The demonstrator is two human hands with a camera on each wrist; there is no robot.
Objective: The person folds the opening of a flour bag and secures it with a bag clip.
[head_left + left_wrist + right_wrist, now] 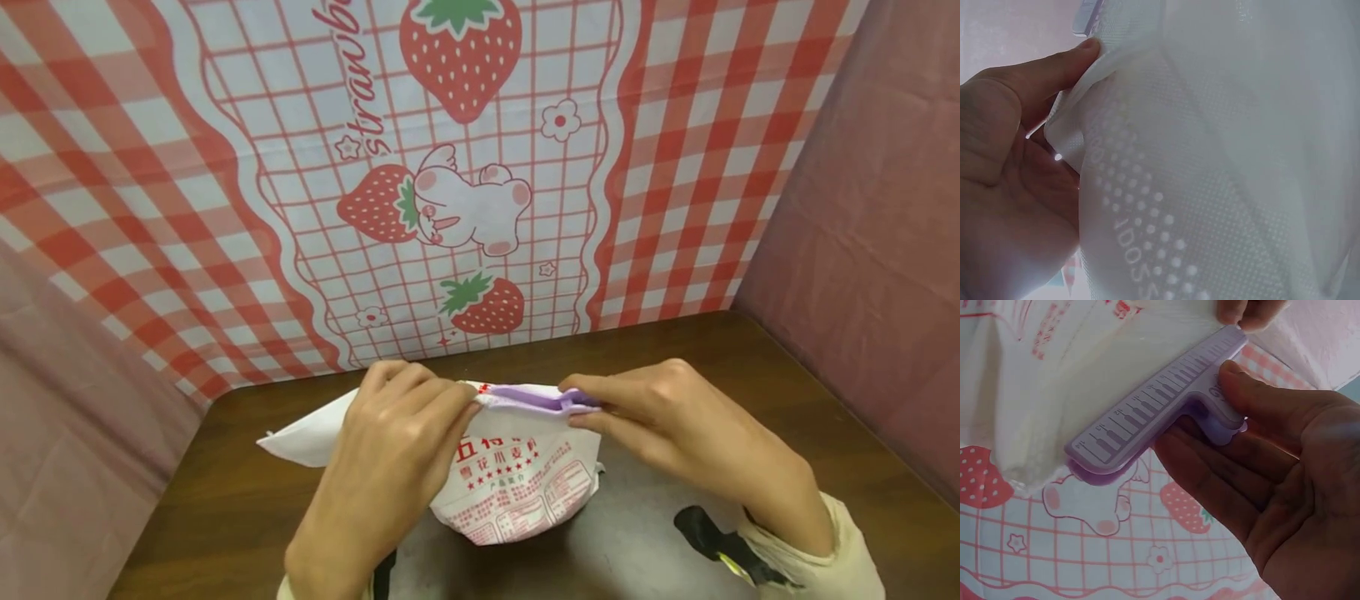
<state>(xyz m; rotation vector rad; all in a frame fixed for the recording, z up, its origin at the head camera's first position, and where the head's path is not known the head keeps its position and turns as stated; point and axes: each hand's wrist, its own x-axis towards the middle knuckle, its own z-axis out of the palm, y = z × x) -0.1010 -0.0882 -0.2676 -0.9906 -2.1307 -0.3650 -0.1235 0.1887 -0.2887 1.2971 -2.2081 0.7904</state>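
Note:
A white woven flour bag (517,500) with red print stands between the hands in the head view. My left hand (397,442) pinches its folded top edge, and a loose white flap sticks out to the left behind that hand. Along the top edge lies a purple bag clip (528,400), held at its handle between thumb and fingers of my right hand (667,417). Piano-key markings run along the clip (1154,403) in the right wrist view. There, left fingertips (1259,314) touch the bag near its far end. Bag fabric (1222,156) fills most of the left wrist view.
Under the bag is a grey mat (637,550) on a dark wooden table (787,375). A strawberry-print cloth (480,192) hangs behind, with pink curtains (870,217) at both sides. A black strap (712,533) hangs by the right sleeve.

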